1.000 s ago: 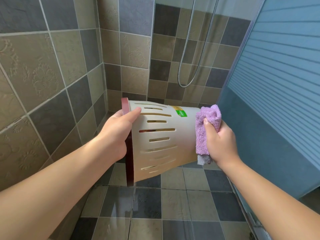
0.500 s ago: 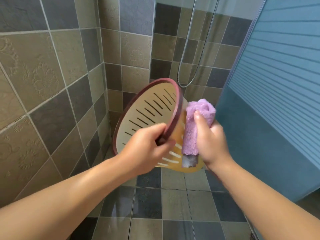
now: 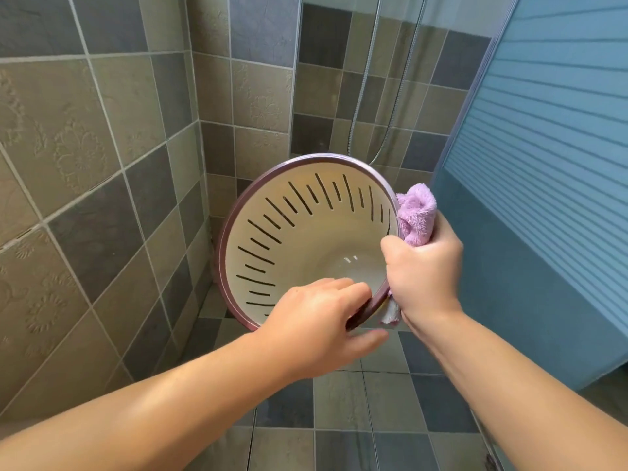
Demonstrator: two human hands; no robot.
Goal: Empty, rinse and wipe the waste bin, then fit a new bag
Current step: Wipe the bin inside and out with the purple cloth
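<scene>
A cream waste bin (image 3: 299,239) with slotted walls and a dark red rim is held in the air, its mouth turned toward me so its empty inside shows. My left hand (image 3: 316,324) grips the near lower rim, fingers inside and thumb under the edge. My right hand (image 3: 424,270) is closed around a purple cloth (image 3: 416,214) at the bin's right rim, the thumb reaching over the rim. A pale end of the cloth hangs below that hand.
Tiled walls close in on the left and behind. A metal shower hose (image 3: 365,83) hangs on the back wall. A blue frosted door panel (image 3: 543,164) stands at the right. Wet floor tiles (image 3: 339,419) lie below.
The bin has turned from lying sideways to facing its mouth at me. My left hand shifted to the near rim, and my right hand with the cloth moved from the base to the right rim.
</scene>
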